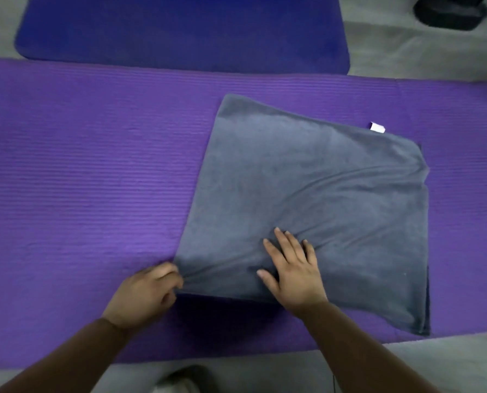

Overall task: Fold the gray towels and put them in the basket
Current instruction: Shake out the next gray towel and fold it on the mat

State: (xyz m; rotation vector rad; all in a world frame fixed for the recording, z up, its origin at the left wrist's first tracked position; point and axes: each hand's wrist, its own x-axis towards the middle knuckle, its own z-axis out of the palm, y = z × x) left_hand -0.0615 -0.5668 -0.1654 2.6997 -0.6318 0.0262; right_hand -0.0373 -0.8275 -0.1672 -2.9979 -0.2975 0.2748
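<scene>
- Gray towel (316, 199), soft and floppy, lies folded on the purple mat (81, 180)
- Left hand (146, 293) pinches its near-left corner
- Right hand (293, 268) presses flat, fingers spread
- Corners look like the best grab spots; the middle would probably just bunch up

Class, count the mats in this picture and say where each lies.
2. The purple mat lies under the gray towel; the blue mat lies beyond it. Others may be outside view.
</scene>
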